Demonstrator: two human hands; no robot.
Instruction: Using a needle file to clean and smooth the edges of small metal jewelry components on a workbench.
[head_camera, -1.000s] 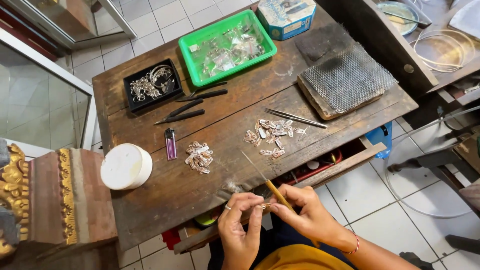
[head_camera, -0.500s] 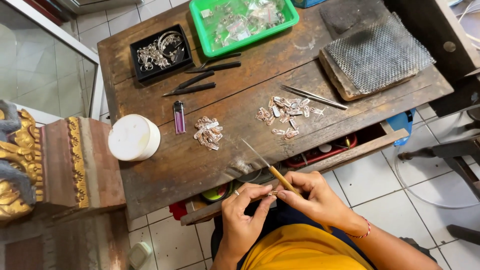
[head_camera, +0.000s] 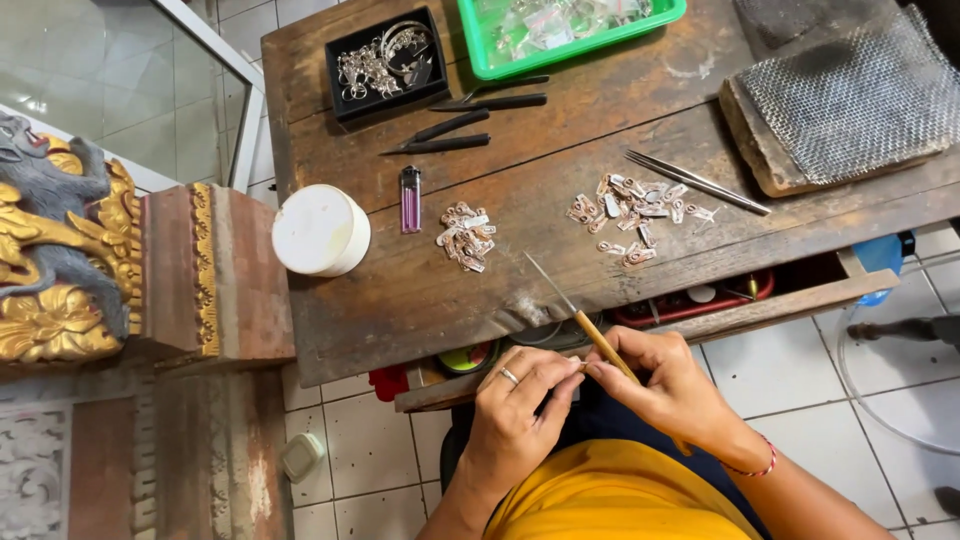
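My right hand (head_camera: 672, 385) grips a thin needle file with a wooden handle (head_camera: 598, 341); its metal tip slants up over the front edge of the wooden workbench (head_camera: 560, 140). My left hand (head_camera: 520, 410), a ring on one finger, pinches a tiny piece against the file near my lap; the piece itself is too small to make out. Two small heaps of silver parts, a smaller heap (head_camera: 466, 236) and a wider heap (head_camera: 636, 212), lie on the bench just beyond my hands.
A white round tub (head_camera: 320, 230), a purple lighter (head_camera: 410, 197), black tweezers (head_camera: 440, 135), steel tweezers (head_camera: 697, 182), a black tray of jewellery (head_camera: 388, 62), a green tray (head_camera: 560, 30) and a mesh-covered block (head_camera: 850, 100) lie on the bench. An open drawer (head_camera: 700, 300) sits below. A carved gilded pedestal (head_camera: 100, 260) stands left.
The view has dropped and drawn closer to my hands. Both hands stay together at the bench's front edge, still working the file against the small piece.
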